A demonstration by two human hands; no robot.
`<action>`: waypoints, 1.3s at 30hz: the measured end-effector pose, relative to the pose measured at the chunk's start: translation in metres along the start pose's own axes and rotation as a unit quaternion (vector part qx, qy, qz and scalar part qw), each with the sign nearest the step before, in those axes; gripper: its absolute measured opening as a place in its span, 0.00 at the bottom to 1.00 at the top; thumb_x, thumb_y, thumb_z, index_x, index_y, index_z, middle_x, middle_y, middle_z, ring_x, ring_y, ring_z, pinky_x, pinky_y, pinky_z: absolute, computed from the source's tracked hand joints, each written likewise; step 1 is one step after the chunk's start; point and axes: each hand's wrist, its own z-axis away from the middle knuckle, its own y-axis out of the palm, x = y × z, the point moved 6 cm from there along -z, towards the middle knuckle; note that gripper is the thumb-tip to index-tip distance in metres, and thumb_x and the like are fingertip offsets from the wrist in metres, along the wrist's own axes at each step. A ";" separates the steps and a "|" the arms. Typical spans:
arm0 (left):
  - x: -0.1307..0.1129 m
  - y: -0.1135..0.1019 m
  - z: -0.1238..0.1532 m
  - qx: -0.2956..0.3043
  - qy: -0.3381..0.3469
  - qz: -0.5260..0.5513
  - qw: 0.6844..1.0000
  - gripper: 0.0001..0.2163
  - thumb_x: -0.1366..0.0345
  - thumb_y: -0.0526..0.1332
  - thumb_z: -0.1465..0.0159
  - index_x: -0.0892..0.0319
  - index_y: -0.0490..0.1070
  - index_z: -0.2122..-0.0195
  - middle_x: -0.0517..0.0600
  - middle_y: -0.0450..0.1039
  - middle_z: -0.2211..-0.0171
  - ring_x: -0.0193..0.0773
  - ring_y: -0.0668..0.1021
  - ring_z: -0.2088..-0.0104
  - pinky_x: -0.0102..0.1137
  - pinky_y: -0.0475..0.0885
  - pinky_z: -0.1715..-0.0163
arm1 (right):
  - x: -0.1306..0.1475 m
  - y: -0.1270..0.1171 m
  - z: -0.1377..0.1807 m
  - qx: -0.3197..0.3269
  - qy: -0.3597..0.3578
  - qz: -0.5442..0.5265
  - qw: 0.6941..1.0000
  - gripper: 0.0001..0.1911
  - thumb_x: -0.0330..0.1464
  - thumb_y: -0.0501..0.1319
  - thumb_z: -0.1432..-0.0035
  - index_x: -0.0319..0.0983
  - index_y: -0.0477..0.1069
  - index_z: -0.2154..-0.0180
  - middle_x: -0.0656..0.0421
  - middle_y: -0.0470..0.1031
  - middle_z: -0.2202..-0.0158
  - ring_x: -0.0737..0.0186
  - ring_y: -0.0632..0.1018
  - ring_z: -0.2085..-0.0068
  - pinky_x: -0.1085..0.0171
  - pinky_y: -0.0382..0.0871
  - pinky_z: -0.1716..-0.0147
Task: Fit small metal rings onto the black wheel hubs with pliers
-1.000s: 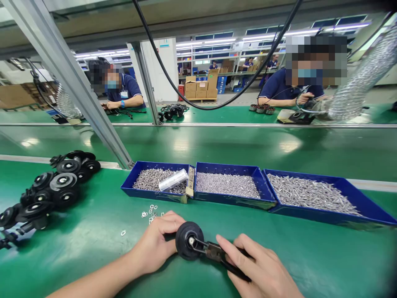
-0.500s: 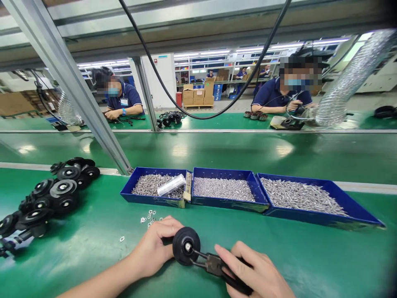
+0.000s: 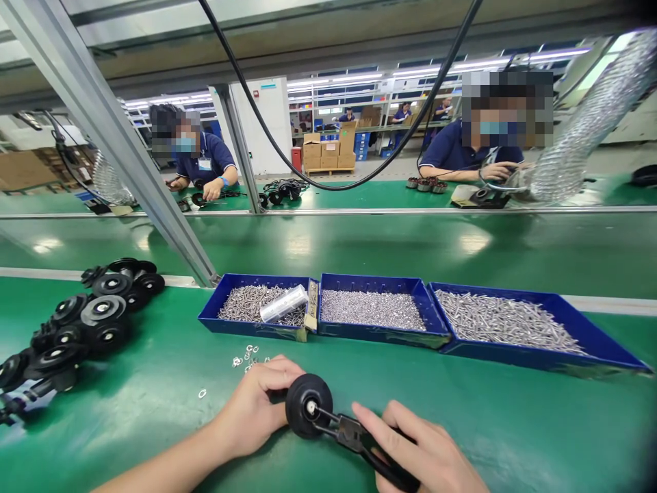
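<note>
My left hand (image 3: 254, 409) grips a round black wheel-shaped part (image 3: 302, 402) from its left side, low on the green bench. My right hand (image 3: 423, 455) holds dark pliers (image 3: 354, 437), and their tips sit at the white hub in the middle of the part. A few small metal clips (image 3: 246, 357) lie loose on the mat just behind my left hand.
Three blue trays stand in a row behind my hands: screws with a clear tube (image 3: 256, 305), small bright pieces (image 3: 374, 309), long screws (image 3: 513, 322). A pile of black wheel parts (image 3: 76, 325) lies at left. A slanted metal post (image 3: 128, 157) rises there. Other people work across the conveyor.
My hands, the part and the pliers have kept almost the same pose. The view has shifted slightly. The person at the far left has moved an arm.
</note>
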 end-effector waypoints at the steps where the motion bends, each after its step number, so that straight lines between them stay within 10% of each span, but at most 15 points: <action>1: 0.000 0.000 0.000 0.000 0.000 0.001 1.000 0.07 0.54 0.74 0.32 0.49 0.86 0.63 0.48 0.82 0.61 0.41 0.78 0.59 0.35 0.71 0.55 | 0.000 0.000 0.001 0.002 0.004 -0.002 1.000 0.34 0.21 0.51 0.35 0.40 0.61 0.29 0.55 0.69 0.62 0.61 0.75 0.70 0.64 0.70 0.74; 39: -0.001 0.001 0.000 0.001 0.001 -0.001 1.000 0.07 0.54 0.74 0.32 0.50 0.86 0.61 0.49 0.81 0.62 0.42 0.78 0.59 0.34 0.69 0.56 | 0.004 0.000 0.002 0.007 0.020 -0.021 1.000 0.34 0.21 0.49 0.35 0.39 0.61 0.29 0.56 0.67 0.63 0.63 0.72 0.71 0.65 0.68 0.74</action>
